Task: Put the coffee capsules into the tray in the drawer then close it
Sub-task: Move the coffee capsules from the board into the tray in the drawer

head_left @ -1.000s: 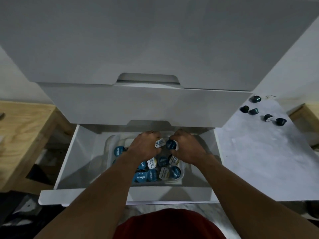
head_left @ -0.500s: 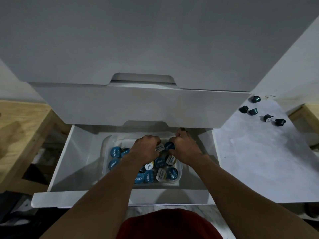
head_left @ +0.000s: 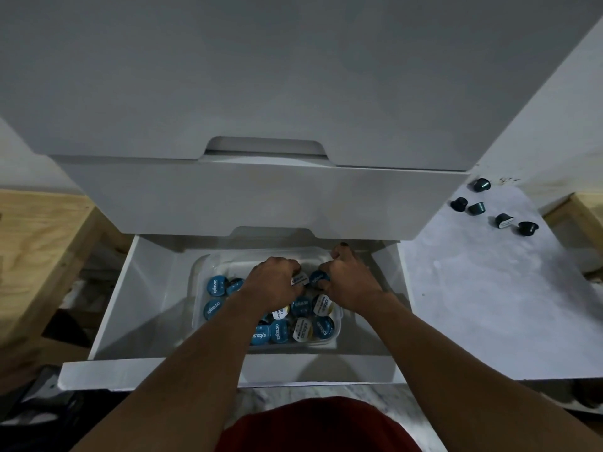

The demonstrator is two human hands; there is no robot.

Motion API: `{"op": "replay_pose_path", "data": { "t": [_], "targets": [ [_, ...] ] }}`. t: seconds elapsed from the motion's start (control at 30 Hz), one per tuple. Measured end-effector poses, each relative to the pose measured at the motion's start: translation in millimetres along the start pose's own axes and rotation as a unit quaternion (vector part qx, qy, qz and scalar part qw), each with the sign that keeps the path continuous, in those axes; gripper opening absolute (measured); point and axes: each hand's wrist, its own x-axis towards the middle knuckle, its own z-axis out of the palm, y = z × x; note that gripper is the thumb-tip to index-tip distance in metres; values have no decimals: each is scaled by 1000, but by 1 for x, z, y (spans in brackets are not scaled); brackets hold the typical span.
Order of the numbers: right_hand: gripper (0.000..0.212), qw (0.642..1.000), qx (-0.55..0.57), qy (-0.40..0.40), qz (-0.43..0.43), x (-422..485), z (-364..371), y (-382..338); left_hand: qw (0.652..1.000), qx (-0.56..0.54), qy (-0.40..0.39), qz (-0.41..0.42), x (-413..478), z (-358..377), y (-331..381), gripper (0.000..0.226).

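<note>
Capsules in tray: many blue- and white-lidded coffee capsules (head_left: 301,306) lie lids up in the clear plastic tray (head_left: 196,308), packed from its 3 to 6 o'clock part, with a few more at its 9 o'clock side.
Tray position: inside the open white drawer (head_left: 130,288), near its middle.
Left grip: the left hand (head_left: 272,282) is low over the tray, fingers curled on a white-lidded capsule (head_left: 299,279).
Right grip: the right hand (head_left: 350,288) is just beside it at 3 o'clock, fingers curled on a blue-lidded capsule (head_left: 318,278). The two hands nearly touch.
Outstanding stock: five dark loose capsules (head_left: 476,208) lie on the white surface (head_left: 489,305), at 2 o'clock of the drawer and well apart from it.
Progress: judged well past halfway. Two capsules remain to set down and five to fetch, and the drawer is not yet closed.
</note>
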Motion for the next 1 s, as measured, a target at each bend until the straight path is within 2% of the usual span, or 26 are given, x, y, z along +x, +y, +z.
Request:
{"op": "replay_pose_path", "data": {
  "t": [0.23,0.53,0.73,1.0],
  "targets": [
    [33,1000,-1,6,-1,-2,2,-1,1000,2,1,1,-4,0,2,27],
    [31,1000,-9,7,-2,-8,2,-3,1000,20,7,12,-7,2,5,30],
    [38,999,19,27,0,-15,-1,2,997,27,72,-1,-13,-4,13,38],
    [30,999,12,28,-29,-23,-14,16,984,113,132,-26,-37,-23,23,35]
  ]
}}
